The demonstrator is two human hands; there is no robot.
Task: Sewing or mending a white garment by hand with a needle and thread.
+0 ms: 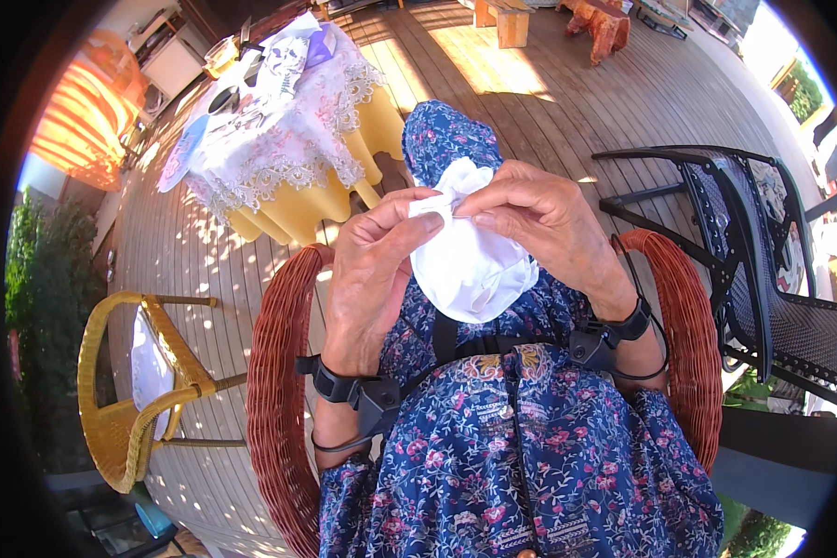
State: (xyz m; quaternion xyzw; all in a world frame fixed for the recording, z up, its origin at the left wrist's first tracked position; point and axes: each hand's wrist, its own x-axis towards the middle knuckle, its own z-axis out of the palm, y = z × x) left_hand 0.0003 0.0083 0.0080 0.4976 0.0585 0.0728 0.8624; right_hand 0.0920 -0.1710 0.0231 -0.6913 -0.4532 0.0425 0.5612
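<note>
Left hand (370, 256): centre of the frame, thumb and forefinger pinched together on the left upper edge of the cloth, the other fingers curled behind and partly hidden
Right hand (544, 219): just right of centre, thumb and forefinger closed on the gathered upper part of the cloth, close beside the left thumb
Pinch: seems best kept light and near the edge, both hands level, so the thin layers can be felt apart without being dragged into fresh creases
Slack: the loose part would probably behave better resting against the lap than swinging free; working a little at a time along the edge looks the safer way
Risk: too hard a pull between the two grips might stretch the fabric or let one layer slip
White cloth (479, 265): mid-frame, hanging from the fingertips in front of the floral garment (530, 456); plain, bright, apparently soft and thin, rounded at its lower edge, with shallow folds at lower right and a crumpled peak above the right fingertips
Gap between the fingertips: too small and overexposed to tell whether thread or a needle is there
Wicker armchair (279, 400): reddish brown, an arm on each side of the lap
</note>
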